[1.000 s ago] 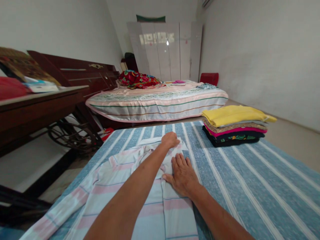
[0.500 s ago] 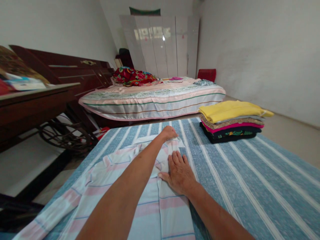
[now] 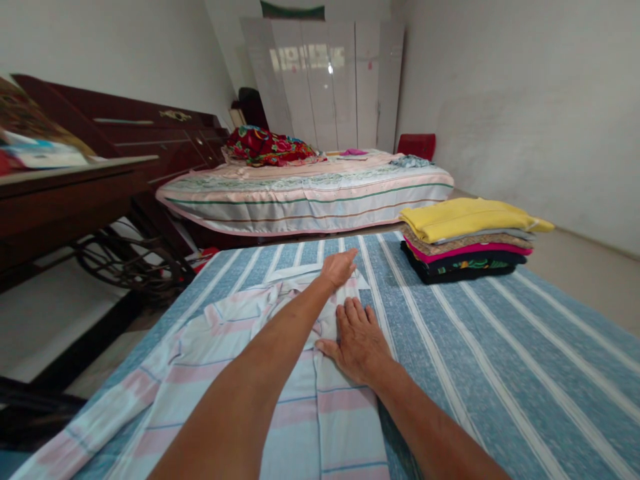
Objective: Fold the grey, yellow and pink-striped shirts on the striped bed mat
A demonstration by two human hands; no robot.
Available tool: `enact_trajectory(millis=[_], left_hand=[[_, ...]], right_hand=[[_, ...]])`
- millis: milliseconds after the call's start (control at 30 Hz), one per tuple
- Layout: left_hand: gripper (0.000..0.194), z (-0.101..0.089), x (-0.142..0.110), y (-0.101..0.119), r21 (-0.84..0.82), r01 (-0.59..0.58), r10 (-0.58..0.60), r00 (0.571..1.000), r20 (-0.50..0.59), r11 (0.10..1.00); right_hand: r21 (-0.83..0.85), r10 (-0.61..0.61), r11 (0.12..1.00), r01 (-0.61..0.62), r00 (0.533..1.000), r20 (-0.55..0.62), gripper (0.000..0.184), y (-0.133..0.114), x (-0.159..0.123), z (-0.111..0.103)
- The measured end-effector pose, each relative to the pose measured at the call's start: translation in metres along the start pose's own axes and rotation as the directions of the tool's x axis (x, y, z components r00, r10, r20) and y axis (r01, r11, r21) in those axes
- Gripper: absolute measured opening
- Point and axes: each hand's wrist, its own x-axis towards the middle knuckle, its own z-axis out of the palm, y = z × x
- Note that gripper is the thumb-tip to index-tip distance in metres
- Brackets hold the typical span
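A long-sleeved shirt (image 3: 295, 427), white with pink bands and thin blue lines, lies spread on the blue-and-white striped bed cover (image 3: 430, 373). One sleeve stretches out to the lower left, and the collar end points away from me. My right hand (image 3: 357, 340) rests palm down on the shirt's right part, fingers extended and thumb out to the left. Crossing over the shirt, my left arm ends with my left hand (image 3: 340, 267) at the collar end. Its fingers point right and seem slightly apart, with nothing visible in them; the palm side is hidden.
A stack of folded clothes (image 3: 465, 243), yellow on top, sits to the right on the cover. Beyond is another bed (image 3: 310, 207) with a red floral blanket (image 3: 270, 147). On the left stands a wooden table (image 3: 75, 180); a pale wardrobe (image 3: 320, 87) is at the back.
My left hand has shifted slightly at the collar end, and its fingers now point more up and to the right. The right hand stays flat on the shirt. The view has tilted slightly.
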Motion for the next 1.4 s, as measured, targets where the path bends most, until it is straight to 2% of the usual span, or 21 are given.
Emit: enact_trajectory(millis=[133,333,433,567,700,900,1033,1133,1267,1333,1400], left_hand=[[0.029,-0.003,-0.006,0.006,0.117,-0.060,0.059,0.998,0.011,0.991],[0.030,-0.028,-0.017,0.006,0.218,-0.089,0.097,0.995,-0.029,0.972],[0.022,-0.032,-0.034,0.001,0.235,-0.181,0.173,0.983,0.055,0.955],[0.020,-0.023,-0.056,-0.008,0.228,-0.273,0.242,0.958,0.154,0.935],[0.030,-0.019,-0.061,-0.008,0.214,-0.266,0.234,0.958,0.165,0.940],[0.028,-0.027,-0.079,0.003,0.169,-0.285,0.255,0.950,0.178,0.944],[0.029,-0.023,-0.099,-0.001,0.131,-0.288,0.252,0.938,0.236,0.949],[0.032,-0.025,-0.104,-0.002,0.113,-0.262,0.230,0.944,0.236,0.958],[0.028,-0.040,-0.115,0.007,0.108,-0.218,0.192,0.960,0.205,0.970],[0.029,-0.054,-0.133,0.013,0.107,-0.197,0.176,0.967,0.183,0.974],[0.028,-0.068,-0.163,0.021,0.101,-0.186,0.168,0.972,0.167,0.977]], right_hand=[[-0.011,-0.005,1.000,0.004,1.000,-0.024,0.085,0.000,-0.001,0.002],[-0.011,0.005,1.000,-0.005,1.000,-0.008,0.084,0.001,-0.002,0.000],[-0.009,0.006,1.000,-0.006,1.000,0.005,0.086,0.001,-0.002,-0.002],[-0.021,0.010,1.000,-0.009,1.000,0.024,0.088,0.002,-0.003,-0.003],[-0.049,0.015,0.999,-0.014,1.000,0.027,0.087,0.003,-0.004,-0.004],[-0.089,0.037,0.996,-0.030,0.996,0.084,0.093,0.005,-0.003,-0.003],[-0.124,0.031,0.992,-0.017,0.994,0.107,0.091,0.007,-0.003,-0.001],[-0.160,0.030,0.987,-0.015,0.996,0.090,0.091,0.008,-0.004,-0.001],[-0.182,0.026,0.983,-0.011,0.996,0.083,0.093,0.010,-0.004,-0.001],[-0.192,0.026,0.981,-0.008,0.996,0.088,0.090,0.010,-0.005,-0.001],[-0.211,0.034,0.977,-0.016,0.996,0.084,0.084,0.009,-0.007,-0.003]])
